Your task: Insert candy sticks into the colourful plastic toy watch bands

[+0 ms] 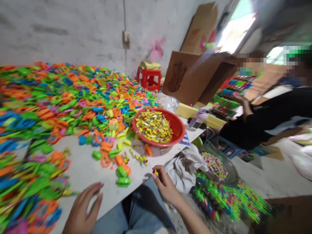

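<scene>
My right hand [165,184] hovers at the near edge of the white table [83,169], with its thumb and fingers pinched on a small wrapped candy [156,173]. My left hand [84,206] rests lower left near the table edge, fingers stretched out and empty, beside a pile of coloured plastic pieces [31,191]. A few green and orange pieces [122,175] lie between the hands. A red bowl [179,125] full of yellow wrapped candies stands beyond my right hand.
Bright plastic pieces [60,94] cover most of the table. Another person in black [263,123] works at the right beside cardboard boxes [195,74]. A red stool [149,78] stands by the wall. A clear bowl of candies [219,165] sits on heaped plastic parts below the table.
</scene>
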The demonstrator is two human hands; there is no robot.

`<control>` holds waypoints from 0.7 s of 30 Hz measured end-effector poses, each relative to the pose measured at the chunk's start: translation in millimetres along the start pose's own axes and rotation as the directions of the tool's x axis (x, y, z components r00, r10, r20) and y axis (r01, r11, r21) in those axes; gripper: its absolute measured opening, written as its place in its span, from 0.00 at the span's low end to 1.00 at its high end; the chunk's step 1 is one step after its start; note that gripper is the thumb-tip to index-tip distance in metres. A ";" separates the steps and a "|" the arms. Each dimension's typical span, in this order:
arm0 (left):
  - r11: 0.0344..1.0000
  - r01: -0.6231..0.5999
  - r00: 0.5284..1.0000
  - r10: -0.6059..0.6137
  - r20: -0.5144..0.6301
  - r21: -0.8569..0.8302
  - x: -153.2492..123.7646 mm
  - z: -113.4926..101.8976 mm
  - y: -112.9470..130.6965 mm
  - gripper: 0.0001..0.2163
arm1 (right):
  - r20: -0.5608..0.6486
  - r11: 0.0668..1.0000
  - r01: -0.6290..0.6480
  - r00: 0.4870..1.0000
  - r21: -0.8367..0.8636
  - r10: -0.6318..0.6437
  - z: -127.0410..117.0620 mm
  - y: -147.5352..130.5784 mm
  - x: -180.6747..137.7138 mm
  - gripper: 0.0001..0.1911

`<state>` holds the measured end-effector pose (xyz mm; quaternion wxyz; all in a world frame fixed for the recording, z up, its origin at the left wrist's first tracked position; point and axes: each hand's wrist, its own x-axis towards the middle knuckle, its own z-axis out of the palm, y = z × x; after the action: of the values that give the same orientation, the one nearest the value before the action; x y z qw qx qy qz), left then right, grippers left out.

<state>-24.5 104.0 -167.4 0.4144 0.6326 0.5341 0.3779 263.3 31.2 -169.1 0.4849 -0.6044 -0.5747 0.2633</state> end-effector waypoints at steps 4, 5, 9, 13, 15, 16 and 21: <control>0.906 -0.194 0.967 0.240 -0.079 0.377 9.7 -3.5 5.6 0.14 | 0.081 0.995 0.018 0.996 0.093 -0.026 41.8 -7.8 -15.0 0.12; 0.872 -0.206 0.965 0.258 -0.058 0.445 10.6 -2.1 2.4 0.15 | 0.105 0.995 0.024 0.994 0.092 -0.034 47.5 -9.5 -14.9 0.12; 0.778 -0.237 0.964 0.264 0.039 0.582 8.8 8.7 -6.6 0.17 | 0.145 0.995 0.101 0.984 0.009 -0.102 59.0 -12.2 -8.9 0.10; 0.757 -0.188 0.974 0.227 0.017 0.626 22.4 16.2 0.1 0.18 | 0.114 0.974 0.208 0.973 -0.084 -0.198 65.5 -12.3 0.7 0.09; 0.762 -0.160 0.977 0.212 -0.009 0.627 40.0 17.4 6.4 0.18 | 0.124 0.962 0.245 0.965 -0.117 -0.231 69.9 -14.2 4.3 0.08; 0.765 -0.151 0.978 0.207 -0.018 0.626 50.2 17.8 9.4 0.16 | 0.132 0.958 0.257 0.962 -0.124 -0.241 72.2 -15.7 5.1 0.08; 0.774 -0.152 0.981 0.195 -0.003 0.614 87.2 20.9 17.5 0.08 | 0.137 0.957 0.277 0.955 -0.081 -0.265 79.0 -23.8 -1.5 0.08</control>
<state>13.6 186.3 -155.8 0.1330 0.7659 0.5805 0.2424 183.4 49.0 -179.2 0.4490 -0.5255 -0.6937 0.2026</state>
